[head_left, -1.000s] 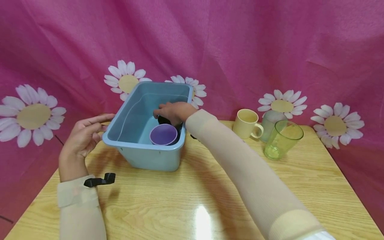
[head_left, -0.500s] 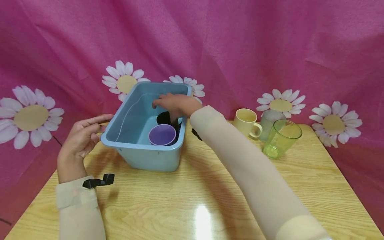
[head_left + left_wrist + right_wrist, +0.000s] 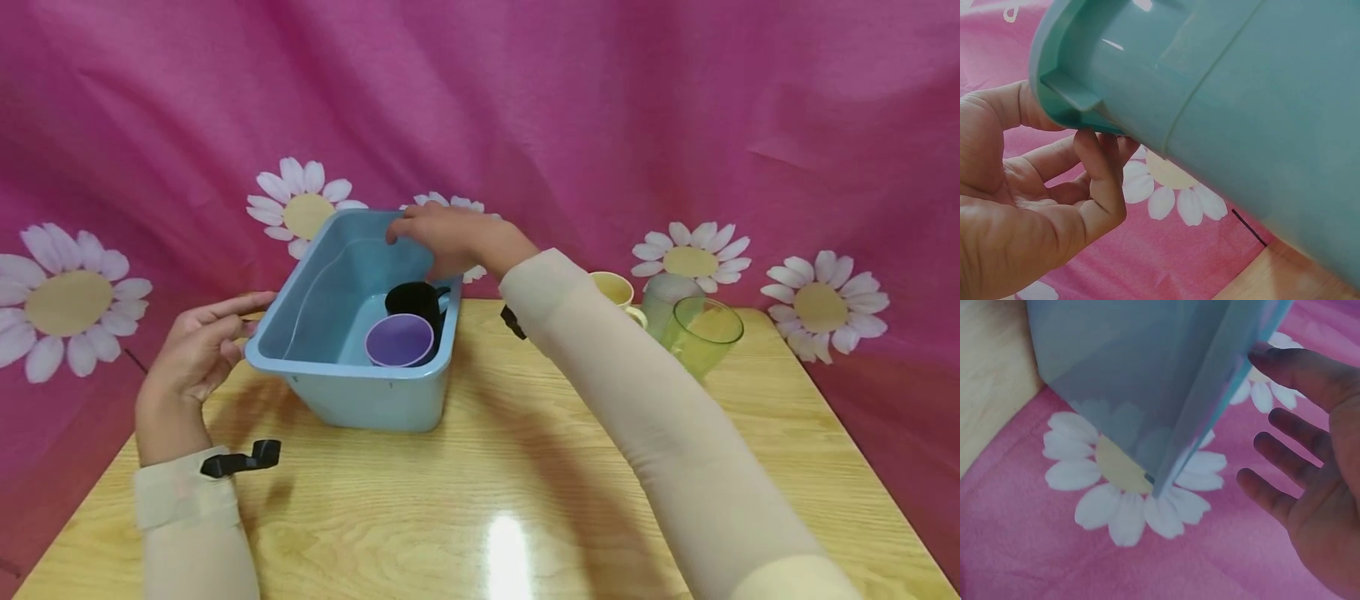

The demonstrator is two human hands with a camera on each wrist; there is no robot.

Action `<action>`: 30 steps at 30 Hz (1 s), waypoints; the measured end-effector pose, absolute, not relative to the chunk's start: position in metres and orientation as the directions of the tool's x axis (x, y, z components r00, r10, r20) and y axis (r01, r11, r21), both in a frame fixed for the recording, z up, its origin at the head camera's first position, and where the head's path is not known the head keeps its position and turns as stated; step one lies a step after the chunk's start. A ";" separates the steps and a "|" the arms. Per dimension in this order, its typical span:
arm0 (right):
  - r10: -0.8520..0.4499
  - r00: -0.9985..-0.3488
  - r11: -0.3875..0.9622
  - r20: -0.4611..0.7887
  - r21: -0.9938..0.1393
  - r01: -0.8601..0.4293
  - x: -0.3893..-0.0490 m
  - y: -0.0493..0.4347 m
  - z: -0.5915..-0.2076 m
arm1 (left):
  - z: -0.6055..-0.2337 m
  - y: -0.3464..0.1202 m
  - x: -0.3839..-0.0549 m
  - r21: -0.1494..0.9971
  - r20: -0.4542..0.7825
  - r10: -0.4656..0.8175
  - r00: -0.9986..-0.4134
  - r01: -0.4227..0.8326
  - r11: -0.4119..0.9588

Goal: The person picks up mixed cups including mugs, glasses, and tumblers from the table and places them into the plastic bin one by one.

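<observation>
A light blue plastic tub [image 3: 375,404] stands on the wooden table. Inside it, along the right side, a purple cup [image 3: 400,340] sits in front of a black mug [image 3: 412,300] whose handle points right. My left hand [image 3: 187,350] pinches the tub's left rim; in the left wrist view the fingers [image 3: 1104,181] meet the rim's underside. Over the tub's far right rim hovers my right hand [image 3: 457,237], palm down and holding nothing. Its fingers are spread and loosely bent in the right wrist view, beside the tub's wall [image 3: 1110,369].
To the right stand a yellow mug [image 3: 613,287], partly behind my right sleeve, a greyish cup [image 3: 667,292] and a clear green glass [image 3: 705,333]. A pink cloth [image 3: 570,125] with daisies hangs behind the table [image 3: 390,517].
My right hand has let go of the black mug and risen up and right out of the tub, leaving the mug behind the purple cup. The left hand stays at the rim.
</observation>
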State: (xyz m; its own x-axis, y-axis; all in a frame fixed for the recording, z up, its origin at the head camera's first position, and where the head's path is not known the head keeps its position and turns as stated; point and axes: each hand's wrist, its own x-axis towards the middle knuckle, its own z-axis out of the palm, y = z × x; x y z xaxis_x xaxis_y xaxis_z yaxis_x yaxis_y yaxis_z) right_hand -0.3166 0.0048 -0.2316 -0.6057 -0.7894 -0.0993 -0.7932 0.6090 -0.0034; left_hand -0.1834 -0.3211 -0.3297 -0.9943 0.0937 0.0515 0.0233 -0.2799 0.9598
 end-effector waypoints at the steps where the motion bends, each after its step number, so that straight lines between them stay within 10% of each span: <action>1: -0.788 -0.608 0.611 -0.092 -0.008 -0.791 -0.316 0.006 -0.230 | -0.330 -0.322 -0.183 0.959 0.055 0.093 -0.994 0.027 -0.281; 30: -0.763 -0.644 0.646 0.051 0.055 -0.761 -0.283 0.154 -0.237 | -0.330 -0.319 -0.183 0.950 0.057 0.092 -0.994 0.026 -0.311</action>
State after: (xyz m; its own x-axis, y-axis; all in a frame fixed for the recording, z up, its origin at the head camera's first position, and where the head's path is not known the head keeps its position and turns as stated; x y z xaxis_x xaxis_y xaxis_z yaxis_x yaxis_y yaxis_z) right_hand -0.2831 0.1540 -0.2371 -0.6441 -0.7632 0.0512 -0.7613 0.6461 0.0546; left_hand -0.1835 -0.3193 -0.3302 -0.9941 0.0921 0.0572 0.0258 -0.3113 0.9500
